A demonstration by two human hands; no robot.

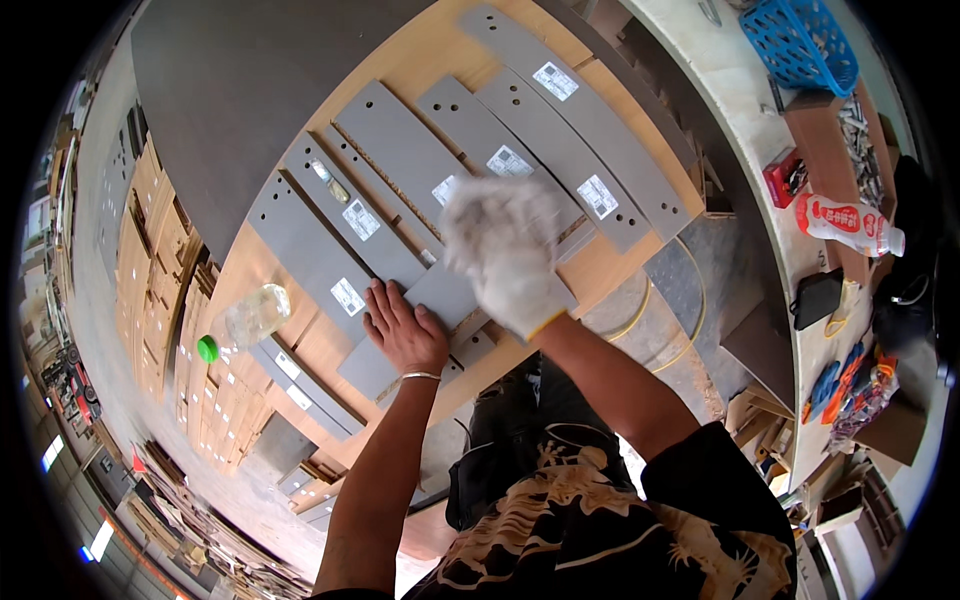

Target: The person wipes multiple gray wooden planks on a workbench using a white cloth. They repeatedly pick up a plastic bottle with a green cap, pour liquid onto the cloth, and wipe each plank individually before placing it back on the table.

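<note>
My left hand (405, 330), bare with a band at the wrist, lies flat with fingers spread on a short grey panel (445, 292) set crosswise near me. My right hand (515, 290) wears a white glove with a yellow cuff. It is closed around a bunched whitish rag (500, 220), blurred by motion, over the grey panels; its fingers are mostly hidden. Several long grey panels (395, 140) with drilled holes and white labels lie side by side beyond my hands. On one of them rests a small clear tube-like object (328, 180).
A clear bottle with a green cap (255, 318) lies at the left on the wooden tabletop (238, 268). The bench at right (735, 110) bears a blue basket (800, 45), a red-and-white bottle (845, 224) and a black pouch (817, 299). A yellow hose (690, 345) lies on the floor.
</note>
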